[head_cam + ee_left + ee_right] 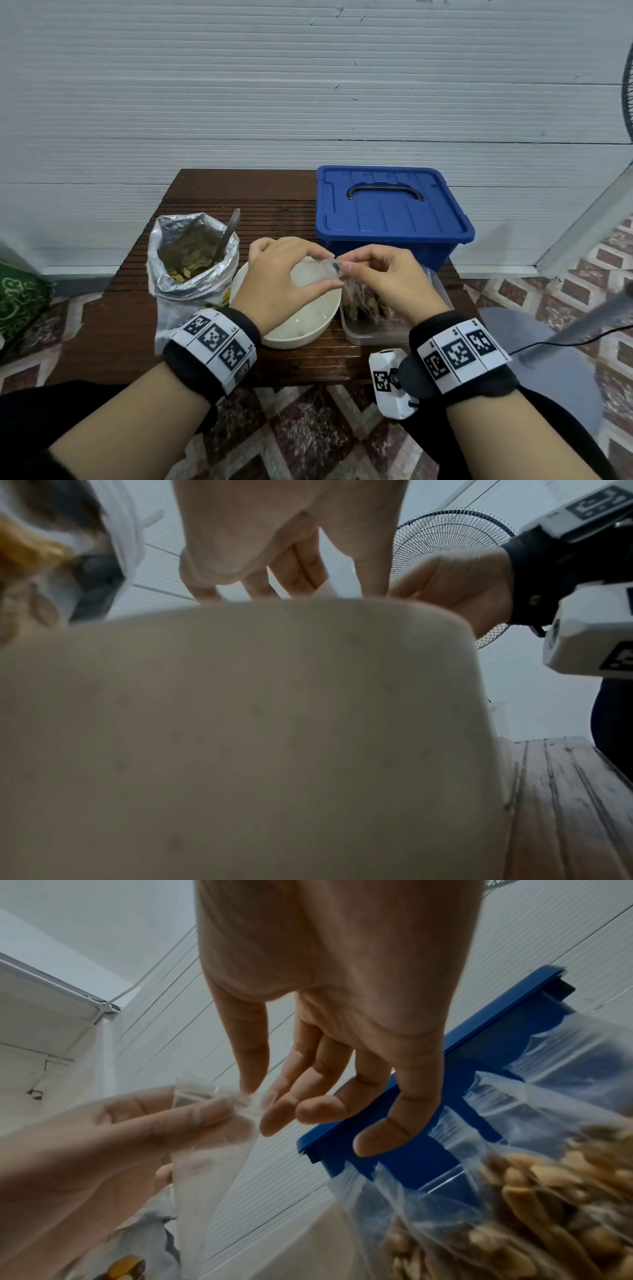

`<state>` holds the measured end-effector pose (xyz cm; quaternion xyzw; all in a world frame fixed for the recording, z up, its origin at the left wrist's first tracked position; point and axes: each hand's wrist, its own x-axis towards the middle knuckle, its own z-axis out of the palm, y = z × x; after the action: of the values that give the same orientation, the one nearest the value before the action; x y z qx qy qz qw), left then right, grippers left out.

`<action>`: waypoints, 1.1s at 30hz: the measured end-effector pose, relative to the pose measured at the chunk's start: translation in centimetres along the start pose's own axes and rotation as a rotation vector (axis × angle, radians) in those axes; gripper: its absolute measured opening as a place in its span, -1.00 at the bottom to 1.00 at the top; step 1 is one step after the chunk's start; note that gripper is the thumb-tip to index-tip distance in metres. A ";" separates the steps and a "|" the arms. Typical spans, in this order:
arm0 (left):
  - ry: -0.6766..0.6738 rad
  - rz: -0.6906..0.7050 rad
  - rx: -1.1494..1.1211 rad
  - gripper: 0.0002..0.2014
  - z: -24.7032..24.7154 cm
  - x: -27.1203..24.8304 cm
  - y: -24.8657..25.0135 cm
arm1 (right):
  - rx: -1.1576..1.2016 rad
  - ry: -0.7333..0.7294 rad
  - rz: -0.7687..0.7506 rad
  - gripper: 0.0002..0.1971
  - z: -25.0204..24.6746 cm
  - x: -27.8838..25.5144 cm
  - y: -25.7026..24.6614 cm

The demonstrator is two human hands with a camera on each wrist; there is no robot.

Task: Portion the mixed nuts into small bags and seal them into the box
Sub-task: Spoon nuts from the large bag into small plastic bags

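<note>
A small empty clear zip bag (310, 275) hangs over the white bowl (301, 330). My left hand (330, 271) pinches its top edge from the left, and my right hand (348, 269) pinches the same edge from the right. In the right wrist view the bag (212, 1150) hangs between my left hand (192, 1110) and my right hand (260, 1104), thumb and forefinger on its zip strip. An open foil bag of mixed nuts (191, 253) with a spoon (230, 228) in it stands left of the bowl. The blue box (390, 209) sits behind with its lid on.
A clear tray (359, 337) at my right wrist holds several filled nut bags (514, 1204). The bowl's outer wall (240, 723) fills the left wrist view. The table's front edge (308, 382) is close to me. A fan (445, 539) stands off to the right.
</note>
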<state>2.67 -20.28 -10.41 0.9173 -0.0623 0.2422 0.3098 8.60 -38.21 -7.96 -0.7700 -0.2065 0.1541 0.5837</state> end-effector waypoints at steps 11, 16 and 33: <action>-0.053 -0.042 -0.040 -0.59 -0.2 -0.1 0.2 | -0.064 0.105 0.014 -0.97 0.1 0.3 0.6; -0.028 -0.046 -0.064 -0.56 -0.4 0.1 0.4 | -0.070 0.178 0.008 -0.89 0.0 0.3 0.8; 0.495 -0.191 -0.267 -0.65 -11.4 3.2 2.6 | -0.111 0.145 -0.119 -0.79 5.1 2.7 -5.2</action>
<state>0.22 -15.42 0.40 0.7833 0.0704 0.4180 0.4548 7.74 -31.41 -4.31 -0.7966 -0.2174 0.0514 0.5618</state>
